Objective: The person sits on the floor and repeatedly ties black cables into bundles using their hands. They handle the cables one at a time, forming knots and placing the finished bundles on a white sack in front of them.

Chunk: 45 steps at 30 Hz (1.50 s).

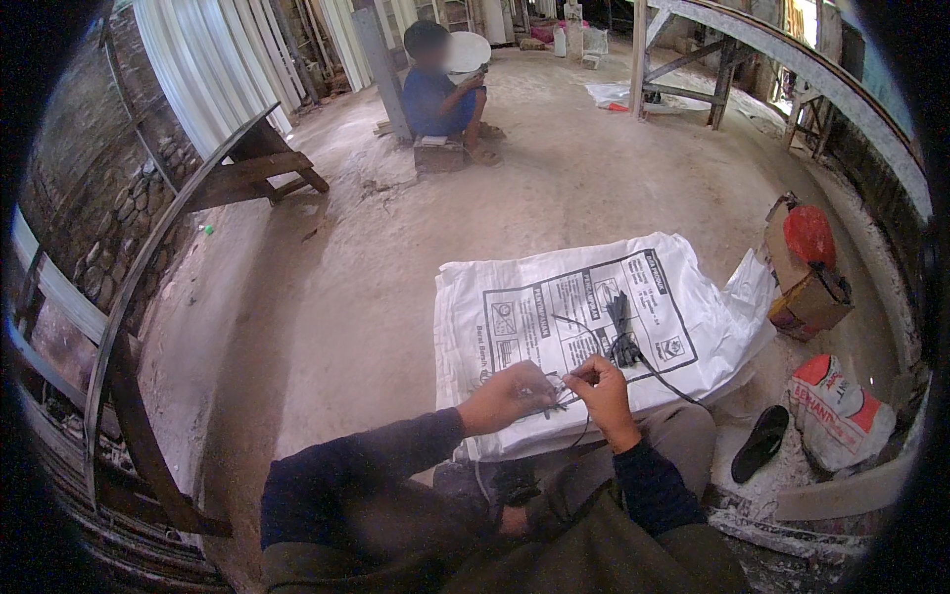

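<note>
Above a white printed woven sack [460, 327] laid flat in front of me, my two hands meet. My left hand [510, 398] is closed with its fingertips around thin dark strands [556, 403]. My right hand [604, 396] pinches thumb against forefinger close beside it, at the same strands; the exact grip is too small to make out. One dark strand hangs below the fingers. Just beyond my right hand, a bundle of black strips [623, 346] lies on the sack, with a long strip trailing to the right.
At right stand a cardboard box [813, 302] with a red bag [808, 236] on it, a black sandal [760, 445] and a red-and-white sack [841, 416]. A wooden bench [178, 203] runs along the left. Farther off, a person [440, 94] sits low, holding a white round object [469, 52].
</note>
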{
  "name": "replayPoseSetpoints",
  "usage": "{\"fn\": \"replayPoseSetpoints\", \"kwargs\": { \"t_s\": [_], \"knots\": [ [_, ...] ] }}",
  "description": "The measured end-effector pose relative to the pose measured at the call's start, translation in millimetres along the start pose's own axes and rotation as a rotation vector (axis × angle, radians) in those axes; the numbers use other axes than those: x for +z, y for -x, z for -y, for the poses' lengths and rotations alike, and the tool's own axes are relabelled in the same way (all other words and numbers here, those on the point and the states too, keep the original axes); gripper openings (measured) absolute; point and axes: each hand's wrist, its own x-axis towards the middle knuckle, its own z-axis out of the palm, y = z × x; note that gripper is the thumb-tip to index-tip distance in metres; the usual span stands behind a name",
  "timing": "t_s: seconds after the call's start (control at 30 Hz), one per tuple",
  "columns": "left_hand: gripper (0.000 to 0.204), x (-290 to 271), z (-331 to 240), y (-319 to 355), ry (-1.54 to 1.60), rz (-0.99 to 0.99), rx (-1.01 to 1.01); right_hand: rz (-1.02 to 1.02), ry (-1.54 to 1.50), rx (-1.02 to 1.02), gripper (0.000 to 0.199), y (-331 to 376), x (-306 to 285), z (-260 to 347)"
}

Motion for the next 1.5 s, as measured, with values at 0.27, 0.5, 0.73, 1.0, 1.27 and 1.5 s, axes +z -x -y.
{"fn": "replayPoseSetpoints", "kwargs": {
  "t_s": [0.27, 0.5, 0.73, 1.0, 1.27, 1.5],
  "knots": [
    [0.012, 12, -24, 5, 0.188, 0.277, 0.218, -0.152, 0.27, 0.007, 0.008, -13, -6, -12],
    [0.013, 9, -8, -4, 0.001, 0.067, 0.231, -0.209, 0.382, -0.227, 0.012, -19, -12, -27],
    [0.012, -35, 12, -5, -0.067, -0.477, -0.116, -0.043, -0.268, 0.09, 0.01, -14, -26, -3],
    [0.015, -50, 28, -3, -0.134, -0.65, -0.117, 0.799, -0.22, 0.029, 0.021, 5, -8, 43],
    [0.012, -36, 20, -2, -0.213, -0.517, -0.042, 0.695, -0.001, -0.271, 0.017, 12, -1, 37],
    [0.008, -24, 16, 1, -0.195, -0.393, -0.01, 0.482, 0.164, -0.235, 0.009, 18, 8, 50]
  ]
}}
